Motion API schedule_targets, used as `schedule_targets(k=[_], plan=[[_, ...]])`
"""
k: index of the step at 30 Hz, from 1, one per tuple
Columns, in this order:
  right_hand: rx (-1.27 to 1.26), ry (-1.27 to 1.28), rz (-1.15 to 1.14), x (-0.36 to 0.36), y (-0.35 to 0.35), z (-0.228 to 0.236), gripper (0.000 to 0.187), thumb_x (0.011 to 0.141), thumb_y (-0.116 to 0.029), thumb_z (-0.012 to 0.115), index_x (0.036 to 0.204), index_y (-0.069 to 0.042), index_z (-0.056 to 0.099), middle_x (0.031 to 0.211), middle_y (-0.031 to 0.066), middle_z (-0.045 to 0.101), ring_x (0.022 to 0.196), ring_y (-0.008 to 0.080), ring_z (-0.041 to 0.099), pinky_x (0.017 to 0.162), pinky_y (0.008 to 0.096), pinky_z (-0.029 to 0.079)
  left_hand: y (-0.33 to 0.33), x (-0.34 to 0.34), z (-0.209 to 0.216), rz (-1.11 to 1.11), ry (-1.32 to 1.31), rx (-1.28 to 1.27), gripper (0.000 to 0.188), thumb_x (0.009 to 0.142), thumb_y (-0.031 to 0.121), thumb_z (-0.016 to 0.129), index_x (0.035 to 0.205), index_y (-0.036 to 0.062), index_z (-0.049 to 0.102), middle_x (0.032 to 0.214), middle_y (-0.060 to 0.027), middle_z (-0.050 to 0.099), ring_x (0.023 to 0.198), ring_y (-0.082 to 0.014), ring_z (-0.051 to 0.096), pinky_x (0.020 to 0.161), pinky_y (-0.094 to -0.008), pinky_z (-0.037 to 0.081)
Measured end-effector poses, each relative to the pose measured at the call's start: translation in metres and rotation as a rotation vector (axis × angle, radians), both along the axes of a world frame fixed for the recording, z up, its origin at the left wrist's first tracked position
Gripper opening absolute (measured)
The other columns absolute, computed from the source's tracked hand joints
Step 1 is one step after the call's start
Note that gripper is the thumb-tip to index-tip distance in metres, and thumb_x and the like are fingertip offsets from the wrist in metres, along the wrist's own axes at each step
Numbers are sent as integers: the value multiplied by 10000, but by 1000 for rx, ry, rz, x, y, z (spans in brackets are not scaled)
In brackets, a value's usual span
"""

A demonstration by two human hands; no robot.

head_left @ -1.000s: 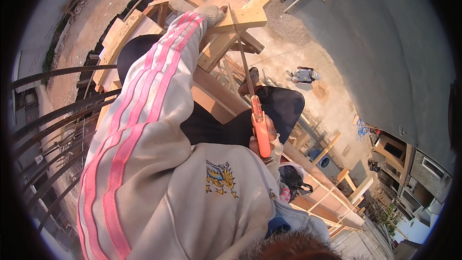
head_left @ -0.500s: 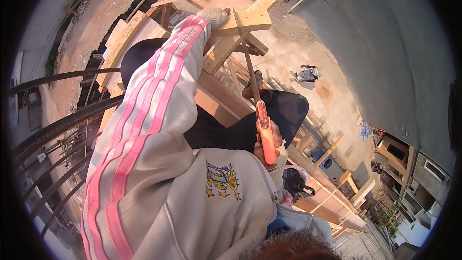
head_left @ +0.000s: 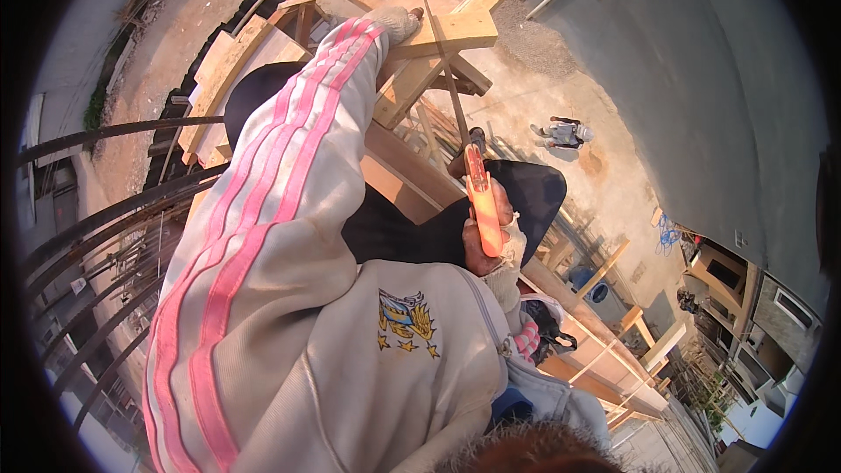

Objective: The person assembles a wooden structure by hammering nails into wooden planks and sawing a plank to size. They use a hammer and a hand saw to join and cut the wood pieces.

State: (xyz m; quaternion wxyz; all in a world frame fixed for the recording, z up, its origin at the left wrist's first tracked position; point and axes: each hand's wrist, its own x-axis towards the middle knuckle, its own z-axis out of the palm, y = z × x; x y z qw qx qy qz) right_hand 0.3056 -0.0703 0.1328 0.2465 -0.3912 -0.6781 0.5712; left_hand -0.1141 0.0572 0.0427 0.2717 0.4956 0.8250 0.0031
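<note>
A handsaw with an orange handle [head_left: 485, 215] is in my right hand [head_left: 482, 245], its fingers wrapped round the grip. Its long narrow blade [head_left: 455, 98] points away from me and crosses a short wooden board [head_left: 457, 32] near the board's middle. My left hand [head_left: 394, 24], in a pale glove with bare fingertips, grips this board left of the blade. Most of its fingers are hidden by the glove and sleeve. Beneath the board, another timber [head_left: 405, 92] runs at an angle, and further lumber lies around it.
Dark steel bars [head_left: 123, 136] stick in from the left. Stacked planks [head_left: 223, 79] stand beside my left arm. Far below on the sandy ground is another person [head_left: 562, 132]. A grey wall [head_left: 701, 79] rises at right, with a blue bucket [head_left: 589, 285] and a black bag [head_left: 547, 324] nearer me.
My right hand has pushed the saw forward, away from my body, so more of the blade reaches past the board. My left hand stays on the board.
</note>
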Motion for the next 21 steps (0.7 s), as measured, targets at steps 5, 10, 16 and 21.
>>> schedule_targets(k=[5,10,16,21], plan=[[201,22,113,-106,71,23,515,940,-62,624,1444,-6,538,1233,101,680,912,133,641,803,267,505,11,-6,-19,77,17,-95,611,1065,493,306,1331,53,637,1293,-246,671,1249,-419,617,1079,-507,433],[-151,177,-12,11,28,-68,593,903,-192,711,1464,-83,550,1246,69,660,946,132,623,786,311,502,6,-7,-38,203,-8,-20,717,1053,566,290,1282,18,691,1348,-253,644,1274,-418,602,1114,-492,402],[-8,-91,63,-103,76,2,503,830,-15,630,1331,-11,599,1123,133,674,968,232,658,871,338,522,5,4,-25,245,-61,-65,722,1041,583,302,1321,30,672,1382,-244,626,1310,-415,578,1134,-480,392],[295,76,22,-132,84,0,488,812,13,604,1300,13,610,1049,144,686,930,260,669,862,333,527,-4,-7,-23,169,-30,-10,679,961,572,467,1318,20,637,1358,-228,631,1286,-398,593,1089,-475,441]])
